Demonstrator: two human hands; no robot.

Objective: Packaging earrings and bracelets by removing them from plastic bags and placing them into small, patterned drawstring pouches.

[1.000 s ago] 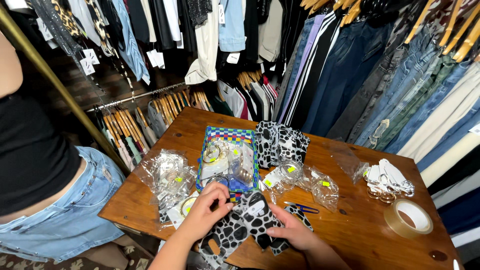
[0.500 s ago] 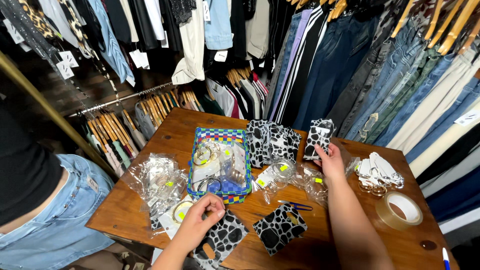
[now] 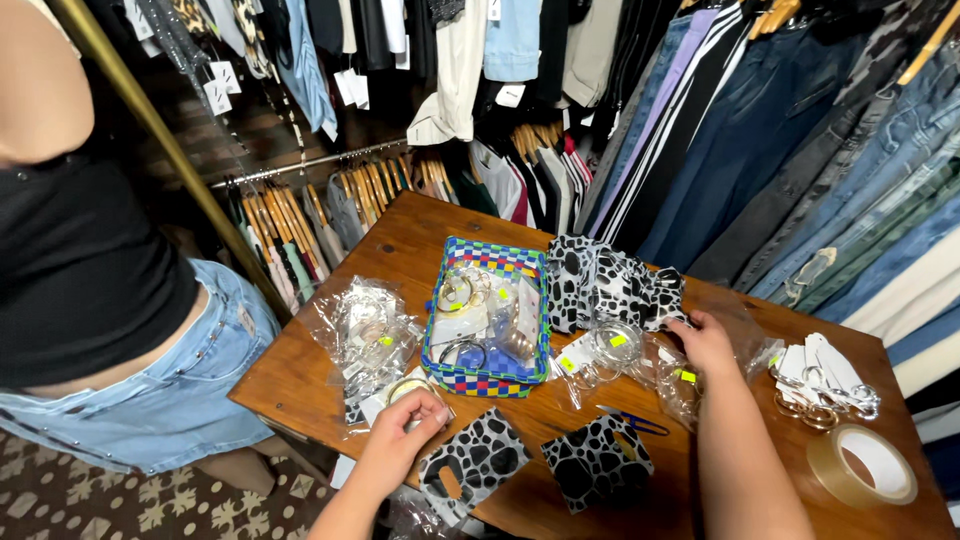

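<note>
Where clothes racks crowd in, wooden table w/ packets, tape roll

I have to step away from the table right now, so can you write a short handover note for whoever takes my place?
Left hand: resting on a clear packet at the near table edge, beside a spotted card.
Right hand: reaching to the stack of spotted cards behind the checkered basket.
Done: spotted cards stacked at the back.
Left: two spotted cards lie loose at the front, second one; bagged hoops and tape roll unused.
</note>
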